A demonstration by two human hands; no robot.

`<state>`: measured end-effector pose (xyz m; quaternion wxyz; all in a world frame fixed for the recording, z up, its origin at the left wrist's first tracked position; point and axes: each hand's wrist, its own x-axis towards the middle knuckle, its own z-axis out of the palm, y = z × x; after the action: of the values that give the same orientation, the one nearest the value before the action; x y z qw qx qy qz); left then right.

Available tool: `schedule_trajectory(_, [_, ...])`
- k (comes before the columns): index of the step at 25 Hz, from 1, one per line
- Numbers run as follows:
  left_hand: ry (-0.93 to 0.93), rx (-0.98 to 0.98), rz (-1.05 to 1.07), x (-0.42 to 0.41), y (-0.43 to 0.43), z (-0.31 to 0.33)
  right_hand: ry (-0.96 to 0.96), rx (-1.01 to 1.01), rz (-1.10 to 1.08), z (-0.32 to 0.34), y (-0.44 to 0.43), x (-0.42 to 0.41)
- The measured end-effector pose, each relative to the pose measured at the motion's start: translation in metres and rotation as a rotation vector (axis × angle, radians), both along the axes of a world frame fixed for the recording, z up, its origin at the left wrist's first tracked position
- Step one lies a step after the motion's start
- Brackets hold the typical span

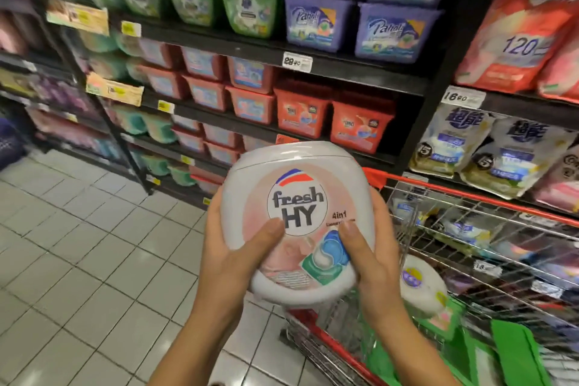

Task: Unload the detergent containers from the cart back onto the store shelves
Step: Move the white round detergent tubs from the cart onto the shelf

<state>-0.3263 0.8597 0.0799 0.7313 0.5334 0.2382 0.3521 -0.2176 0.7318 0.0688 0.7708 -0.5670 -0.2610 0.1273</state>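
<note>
You are holding a white detergent container (300, 207) up in front of you, tilted with its "fresh HY" label facing you. Your left hand (232, 260) is gripping its left side and your right hand (372, 257) its right side, the fingers curling round the edges and both thumbs pressing on the label. Below and to your right, the red-rimmed wire cart (470, 197) is carrying another white container (423, 288) beside a green bag (520, 351). The pale tiled floor (78, 260) is stretching away on your left. Beyond the held container, the dark store shelves (344, 72) are displaying red tubs (360, 125) nearest it, purple tubs (391, 31) on the level above, and green tubs (247, 6) further left.
</note>
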Motion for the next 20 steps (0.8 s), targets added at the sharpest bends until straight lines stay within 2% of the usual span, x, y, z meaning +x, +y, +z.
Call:
schedule_trajectory(4, [-0.051,0.065,-0.013,0.006,0.075,0.028,-0.057,0.019,0.029,0.028,0.071,0.006])
schedule_trajectory(10, [-0.108,0.226,-0.139,0.023,0.185,0.079,-0.071,0.155,0.010,0.070,0.164,0.013])
schedule_trajectory(15, [-0.191,0.309,-0.263,0.062,0.240,0.117,-0.186,0.169,-0.050,0.113,0.208,0.043])
schedule_trajectory(20, [-0.285,0.411,-0.277,0.119,0.279,0.154,-0.310,0.168,-0.102,0.155,0.241,0.093])
